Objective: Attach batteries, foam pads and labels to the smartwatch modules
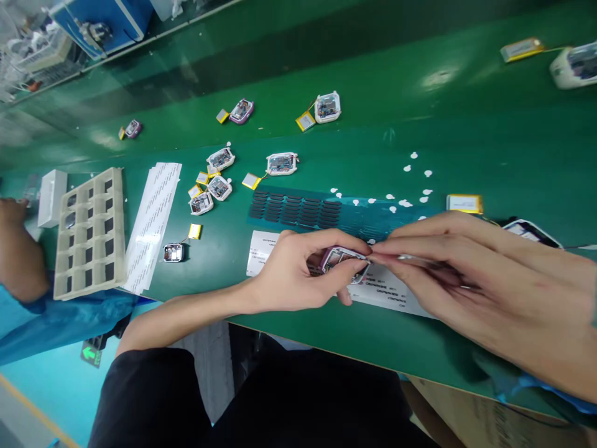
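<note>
My left hand (298, 270) is closed around a purple-rimmed smartwatch case (344, 260), its open side with the circuit parts turned up. At the case's right edge are the pinched fingertips of my right hand (466, 267). Between those fingers runs a thin metal tool that looks like tweezers (415, 259), mostly hidden by the hand. Under both hands lies a white printed sheet (387, 292). Just behind it is a teal sheet with rows of black strips (298, 210). Small white round stickers (372, 201) are scattered behind my right hand.
Several open watch cases (282, 163) with yellow-edged batteries (252, 181) lie across the green bench (373, 124). One battery (464, 203) sits behind my right hand. Left are white strips (156, 218), a compartment tray (88, 233) and another person's arm (18, 249).
</note>
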A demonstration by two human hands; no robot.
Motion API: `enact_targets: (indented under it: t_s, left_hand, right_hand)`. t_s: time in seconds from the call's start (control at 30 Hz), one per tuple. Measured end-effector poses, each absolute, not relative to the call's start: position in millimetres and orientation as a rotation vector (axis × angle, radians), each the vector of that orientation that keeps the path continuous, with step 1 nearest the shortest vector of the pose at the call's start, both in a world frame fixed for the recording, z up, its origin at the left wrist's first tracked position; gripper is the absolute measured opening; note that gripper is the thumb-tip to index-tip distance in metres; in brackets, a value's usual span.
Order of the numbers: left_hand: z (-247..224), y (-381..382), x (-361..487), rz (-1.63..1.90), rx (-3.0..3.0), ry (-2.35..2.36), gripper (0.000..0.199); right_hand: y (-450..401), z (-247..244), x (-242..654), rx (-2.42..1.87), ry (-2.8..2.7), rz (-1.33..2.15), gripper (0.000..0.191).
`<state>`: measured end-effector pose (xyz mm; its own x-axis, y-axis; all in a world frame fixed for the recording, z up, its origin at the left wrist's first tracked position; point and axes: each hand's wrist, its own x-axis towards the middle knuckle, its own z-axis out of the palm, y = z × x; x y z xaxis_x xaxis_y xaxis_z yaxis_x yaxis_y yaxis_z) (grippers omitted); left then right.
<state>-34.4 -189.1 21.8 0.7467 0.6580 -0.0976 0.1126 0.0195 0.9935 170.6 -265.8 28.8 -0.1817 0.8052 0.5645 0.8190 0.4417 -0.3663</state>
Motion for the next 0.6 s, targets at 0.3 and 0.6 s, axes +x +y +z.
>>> enact_targets:
  t_s: [0.3, 0.6]
  left_hand:
    - [26.5, -187.4, -33.1, 0.358, 1.202, 0.636, 0.027]
    - [28.2, -181.1, -35.0, 0.333, 1.060, 0.579, 0.014]
  right_hand:
    - [-273.5, 23.6, 177.7, -1.310, -2.157, -0.178, 0.073]
    - [-253.9, 20.4, 185.5, -1.365, -2.174, -0.448, 0.034]
